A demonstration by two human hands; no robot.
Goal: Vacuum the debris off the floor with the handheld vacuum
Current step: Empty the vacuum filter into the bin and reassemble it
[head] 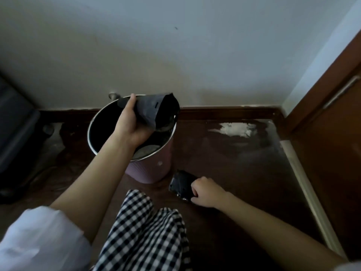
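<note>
Emptying a dark vacuum part over the bin, a second dark piece under our other hand

Our left hand (130, 122) grips a dark, tapered vacuum part (156, 110) around its narrow end, tilted mouth-down over the steel-rimmed pink bin (152, 167) at twelve o'clock from our knees. Our right hand (205, 192), fingers curled, grasps a second dark piece (180, 185) lying on the floor (244, 163), just beside the bin at its five o'clock. Both pieces look like light, rigid, smooth plastic, so we judge a wrap around the body safer than a fingertip pinch. A pale debris patch (232, 129) sits at two o'clock.
</note>
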